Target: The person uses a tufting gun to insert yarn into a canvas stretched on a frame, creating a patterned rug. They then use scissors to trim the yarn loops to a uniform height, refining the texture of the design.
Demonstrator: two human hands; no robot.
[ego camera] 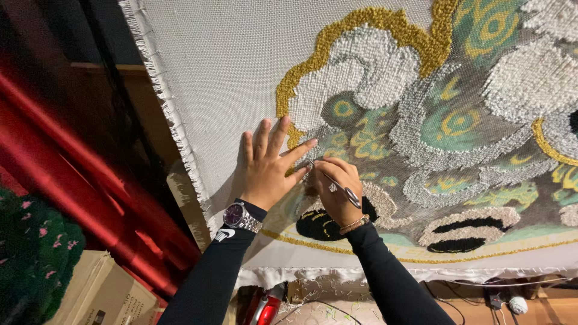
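Observation:
A large stretched cloth (223, 66) carries a tufted rug pattern (421, 120) in white, gold, teal, grey and black yarn. My left hand (268, 165) lies flat on the cloth at the pattern's left edge, fingers spread, with a wristwatch (239, 216) above a black sleeve. My right hand (337, 192) is just right of it, closed around small metal scissors (337, 183) whose tips point toward my left thumb. A beaded bracelet (354, 224) sits on that wrist.
A red metal frame bar (78, 174) runs diagonally on the left. A dark green tufted piece with pink dots (30, 259) and a cardboard box (102, 295) lie at the lower left. A red tool (268, 307), cables and a yarn ball (518, 304) lie below the cloth's fringed edge.

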